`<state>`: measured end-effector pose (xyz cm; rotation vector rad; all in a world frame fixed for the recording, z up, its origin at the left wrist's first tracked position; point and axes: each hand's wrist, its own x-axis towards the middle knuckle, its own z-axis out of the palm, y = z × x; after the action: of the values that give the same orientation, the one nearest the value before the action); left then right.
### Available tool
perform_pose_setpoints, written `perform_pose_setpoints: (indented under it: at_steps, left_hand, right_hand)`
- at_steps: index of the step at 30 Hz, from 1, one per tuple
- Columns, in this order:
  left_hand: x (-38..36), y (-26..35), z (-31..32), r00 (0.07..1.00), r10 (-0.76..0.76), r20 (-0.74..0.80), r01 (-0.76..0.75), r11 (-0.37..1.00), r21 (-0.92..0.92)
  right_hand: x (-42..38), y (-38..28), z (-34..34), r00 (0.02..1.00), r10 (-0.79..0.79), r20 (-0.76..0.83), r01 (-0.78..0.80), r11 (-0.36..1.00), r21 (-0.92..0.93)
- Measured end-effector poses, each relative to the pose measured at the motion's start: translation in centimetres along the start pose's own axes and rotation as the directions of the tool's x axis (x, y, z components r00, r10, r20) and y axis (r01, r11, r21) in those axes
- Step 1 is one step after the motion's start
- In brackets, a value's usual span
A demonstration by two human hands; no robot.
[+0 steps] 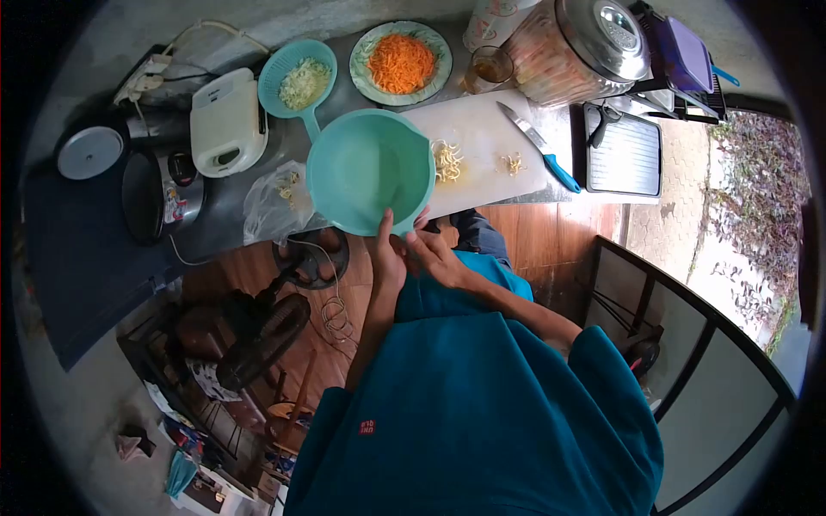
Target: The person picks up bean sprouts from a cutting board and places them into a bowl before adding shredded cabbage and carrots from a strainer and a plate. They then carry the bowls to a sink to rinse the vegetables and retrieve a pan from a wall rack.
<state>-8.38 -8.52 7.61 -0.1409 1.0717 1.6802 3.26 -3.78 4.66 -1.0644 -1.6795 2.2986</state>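
A mint-green mixing bowl [353, 172] is held at the counter's front edge, its inside facing up with nothing seen in it. My left hand [390, 255] grips the near rim, thumb lying over the edge. Beside it, my right hand [439, 261] closes on the same near side; some of its fingers are hidden under the bowl. Behind the bowl is a white cutting board [482, 129] with a small heap of bean sprouts [447, 162], a smaller pile [514, 163], and a knife with a blue handle [562, 173]. A clear plastic bag [274, 204] lies left of the bowl.
Along the back stand a green strainer [272, 86] of shredded pale vegetable, a plate [364, 84] of shredded carrot, a glass [488, 70] and a large lidded container [551, 52]. A white sandwich maker [225, 125] sits left, a grill pan [632, 159] right. A fan [267, 340] stands below.
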Motion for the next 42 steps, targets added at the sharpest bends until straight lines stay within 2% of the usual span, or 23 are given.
perform_pose_setpoints:
  at_steps: [1, 2, 3, 4, 5, 6, 9, 13, 15, 16, 17, 19, 21, 24, 25, 27, 28, 29, 31, 32, 34, 41, 42]
  left_hand:
    - [0.0, -0.8, -1.3, 1.0, 0.001, -0.011, -0.001, 1.0, -0.003]
    - [0.5, -1.7, -2.9, 0.978, 0.147, -0.149, -0.135, 0.987, 0.088]
    - [1.0, -2.5, -4.5, 0.917, 0.298, -0.263, -0.253, 0.948, 0.193]
    - [0.1, -0.6, -2.8, 0.95, 0.203, -0.237, -0.167, 0.972, 0.163]
    - [-0.3, 0.1, -2.4, 0.947, 0.214, -0.241, -0.181, 0.971, 0.154]
    - [-0.9, 0.6, -2.5, 0.954, 0.215, -0.209, -0.164, 0.958, 0.237]
    - [-2.5, 0.1, -3.9, 0.96, 0.194, -0.204, -0.132, 0.95, 0.283]
    - [-4.1, 0.2, -4.6, 0.953, 0.171, -0.251, -0.074, 0.932, 0.355]
    - [-4.1, -0.6, -6.2, 0.978, 0.02, -0.208, 0.024, 0.978, 0.207]
    - [-4.2, -0.7, -6.4, 0.978, 0.015, -0.208, 0.03, 0.977, 0.213]
    - [-4.1, -0.7, -6.4, 0.978, -0.022, -0.208, 0.074, 0.966, 0.246]
    - [-3.3, -1.3, -6.9, 0.978, -0.055, -0.202, 0.111, 0.954, 0.278]
    - [-1.9, -2.6, -8.6, 0.97, -0.175, -0.172, 0.206, 0.961, 0.182]
    - [-0.1, -2.4, -7.1, 0.979, -0.18, -0.092, 0.194, 0.963, 0.184]
    - [0.4, -2.6, -6.8, 0.979, -0.182, -0.094, 0.196, 0.964, 0.178]
    - [1.7, -2.8, -6.2, 0.983, -0.167, -0.071, 0.18, 0.952, 0.246]
    - [2.1, -2.9, -5.9, 0.982, -0.167, -0.085, 0.184, 0.947, 0.265]
    - [2.5, -2.8, -5.4, 0.982, -0.171, -0.082, 0.187, 0.945, 0.27]
    - [2.6, -2.5, -4.2, 0.987, -0.16, -0.025, 0.16, 0.939, 0.306]
    - [2.4, -2.2, -3.6, 0.989, -0.148, 0.021, 0.133, 0.937, 0.323]
    - [2.7, -2.4, -3.4, 0.985, -0.167, 0.053, 0.143, 0.942, 0.304]
    - [2.3, -2.3, -3.9, 0.975, -0.214, 0.063, 0.19, 0.946, 0.264]
    - [2.1, -2.2, -3.9, 0.975, -0.215, 0.059, 0.192, 0.945, 0.263]
  right_hand:
    - [0.1, 1.1, 0.2, 0.992, -0.093, 0.083, 0.106, 0.979, -0.173]
    - [-0.4, -2.1, -0.4, 0.967, -0.249, 0.056, 0.253, 0.898, -0.359]
    - [0.6, 0.2, -1.5, 0.92, -0.369, -0.134, 0.287, 0.865, -0.412]
    - [2.1, 2.2, -2.7, 0.823, -0.479, -0.306, 0.306, 0.827, -0.472]
    - [3.5, 1.5, -3.6, 0.671, -0.559, -0.487, 0.088, 0.712, -0.696]
    - [4.8, 0.9, -4.6, 0.641, -0.568, -0.516, -0.037, 0.648, -0.76]
    - [9.4, 2.9, -6.2, 0.696, -0.55, -0.462, -0.215, 0.454, -0.865]
    - [12.8, 3.1, -7.7, 0.728, -0.542, -0.421, -0.209, 0.409, -0.888]
    - [14.6, 5.3, -10.0, 0.794, -0.559, -0.237, -0.179, 0.158, -0.971]
    - [14.6, 4.7, -10.9, 0.732, -0.672, -0.114, -0.053, 0.111, -0.992]
    - [14.8, 4.6, -11.6, 0.731, -0.672, -0.12, -0.058, 0.114, -0.992]
    - [15.6, 4.0, -13.2, 0.768, -0.637, 0.068, 0.182, 0.116, -0.976]
    - [16.1, 3.8, -13.8, 0.733, -0.676, 0.08, 0.26, 0.17, -0.951]
    - [14.7, 0.6, -12.6, 0.685, -0.676, -0.273, 0.256, 0.574, -0.778]
    - [13.5, -0.9, -11.7, 0.688, -0.674, -0.269, 0.255, 0.572, -0.78]
    - [11.0, -3.9, -9.4, 0.683, -0.561, -0.468, 0.232, 0.774, -0.589]
    - [9.4, -5.4, -7.9, 0.718, -0.526, -0.457, 0.274, 0.816, -0.509]
    - [8.6, -5.9, -6.8, 0.714, -0.525, -0.463, 0.271, 0.818, -0.508]
    - [7.5, -6.3, -5.2, 0.761, -0.611, -0.22, 0.373, 0.688, -0.622]
    - [7.4, -6.2, -4.8, 0.755, -0.614, -0.23, 0.366, 0.686, -0.628]
    - [7.3, -6.1, -4.3, 0.771, -0.637, -0.004, 0.343, 0.42, -0.84]
    - [6.7, -6.8, -4.8, 0.839, -0.545, 0.007, 0.288, 0.432, -0.855]
    - [6.9, -6.5, -4.8, 0.844, -0.536, -0.01, 0.332, 0.538, -0.775]
